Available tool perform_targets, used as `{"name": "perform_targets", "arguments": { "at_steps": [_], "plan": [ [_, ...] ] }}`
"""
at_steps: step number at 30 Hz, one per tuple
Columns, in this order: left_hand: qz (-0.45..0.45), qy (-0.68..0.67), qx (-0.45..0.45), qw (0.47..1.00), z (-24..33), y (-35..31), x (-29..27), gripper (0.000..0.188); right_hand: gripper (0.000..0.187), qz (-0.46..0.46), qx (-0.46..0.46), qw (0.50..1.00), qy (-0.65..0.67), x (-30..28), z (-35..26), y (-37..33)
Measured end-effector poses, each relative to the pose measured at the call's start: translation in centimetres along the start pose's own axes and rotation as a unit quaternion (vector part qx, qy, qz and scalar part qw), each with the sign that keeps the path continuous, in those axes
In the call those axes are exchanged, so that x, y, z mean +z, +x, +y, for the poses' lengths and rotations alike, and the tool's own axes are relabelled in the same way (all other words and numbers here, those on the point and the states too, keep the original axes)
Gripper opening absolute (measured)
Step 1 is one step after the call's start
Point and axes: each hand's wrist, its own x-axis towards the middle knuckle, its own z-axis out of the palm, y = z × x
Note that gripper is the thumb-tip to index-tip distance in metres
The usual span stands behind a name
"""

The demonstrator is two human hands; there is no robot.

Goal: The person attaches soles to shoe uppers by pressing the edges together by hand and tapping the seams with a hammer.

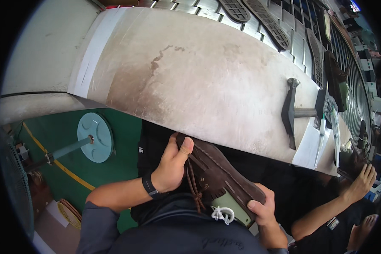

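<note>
Held in front of my body, below the worktable's near edge, is a brown leather shoe (216, 167) lying on its side. A green shoe last (233, 205) fills its opening, and a loop of white cord (223, 214) hangs from the last. Brown laces (194, 188), knotted together, dangle beside my left wrist. My left hand (171, 165) is closed around one end of the shoe, thumb on top. At the heel end, my right hand (264, 205) grips shoe and last, thumb pressed on the near side. The fingers under the shoe are hidden.
On the stained worktable (190, 76) lies a hammer (288, 112), with slim tube-like tools (335, 133) beyond it. Soles (264, 25) and another brown shoe (335, 76) rest on the metal conveyor (186, 7). A co-worker's hand (360, 184) reaches in at right. A light-blue round base (95, 137) stands left.
</note>
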Motion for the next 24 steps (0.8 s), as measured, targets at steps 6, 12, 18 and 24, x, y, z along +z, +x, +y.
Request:
{"name": "perform_targets", "arguments": {
  "at_steps": [6,12,18,24],
  "plan": [
    [0.104,-0.156,-0.028,0.982,-1.6,-1.1,3.2,0.054,0.059,-0.019,0.06,0.991,-0.118,-2.1,-9.3,3.0],
    [-0.031,-0.154,-0.037,0.987,-1.9,0.5,0.3,0.049,0.067,-0.043,-0.005,0.981,-0.19,-1.7,-7.7,2.7],
    [-0.134,0.004,0.179,0.975,2.4,-2.9,-0.2,0.08,0.085,-0.087,-0.14,0.978,-0.126,-1.5,-1.1,0.9],
    [-0.164,0.053,0.305,0.937,5.2,-2.9,1.0,0.114,0.091,-0.074,-0.26,0.959,-0.083,2.1,2.3,2.2]
  ]
}}
